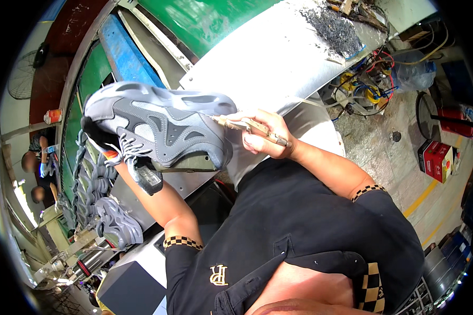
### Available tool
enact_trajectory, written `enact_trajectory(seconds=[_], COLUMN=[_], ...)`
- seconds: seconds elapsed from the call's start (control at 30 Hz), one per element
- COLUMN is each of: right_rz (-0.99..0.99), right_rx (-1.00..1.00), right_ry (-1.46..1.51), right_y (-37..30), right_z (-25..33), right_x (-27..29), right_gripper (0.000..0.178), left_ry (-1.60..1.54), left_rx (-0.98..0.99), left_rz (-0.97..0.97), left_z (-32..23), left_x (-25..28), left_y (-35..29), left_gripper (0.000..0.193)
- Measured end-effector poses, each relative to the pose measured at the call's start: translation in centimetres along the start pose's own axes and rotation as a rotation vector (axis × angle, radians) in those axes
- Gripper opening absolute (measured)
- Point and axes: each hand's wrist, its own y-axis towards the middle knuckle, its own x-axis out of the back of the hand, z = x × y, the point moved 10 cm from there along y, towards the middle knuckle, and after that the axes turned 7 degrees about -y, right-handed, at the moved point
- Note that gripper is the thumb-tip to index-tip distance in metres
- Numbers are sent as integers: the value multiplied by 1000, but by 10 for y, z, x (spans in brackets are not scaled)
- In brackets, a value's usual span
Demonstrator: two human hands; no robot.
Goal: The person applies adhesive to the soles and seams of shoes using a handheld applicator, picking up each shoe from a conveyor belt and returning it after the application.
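Note:
A grey sneaker [168,126] with mesh panels, light laces and a thick sculpted sole is held up, its sole toward the far side. Behind it goes my left forearm [165,202], and the shoe hides that hand, which holds it up from underneath or behind. My right hand [265,134] is closed around a slim brass-coloured metal tool [242,124] with a narrow tip. That tip points left and meets or nearly meets the sneaker's side near the sole; whether it touches I cannot tell.
More grey sneakers [119,223] line a green conveyor at the left. Beyond the held shoe stands a white worktop [263,63] with dark scraps [331,31] on it. Cables and hoses [368,86] tangle at the right, near a red box [436,160] on the floor. Two people are far left.

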Motion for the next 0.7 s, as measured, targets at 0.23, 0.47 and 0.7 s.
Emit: enact_trajectory(seconds=[0.23,0.47,0.7], right_rz=[-53,-95,-142], right_rx=[-61,24,-34], right_ry=[79,-23,-133], right_y=[6,35,43], right_z=[-7,-23,-40], right_x=[-4,-19,-29], right_gripper=[41,38,42], left_ry=[-149,-127,-54], left_rx=[239,501,648], left_rz=[-311,-365,-508], left_z=[40,61,41], left_x=[71,126,74], left_y=[-69,-182,-270], left_gripper=[72,55,64])
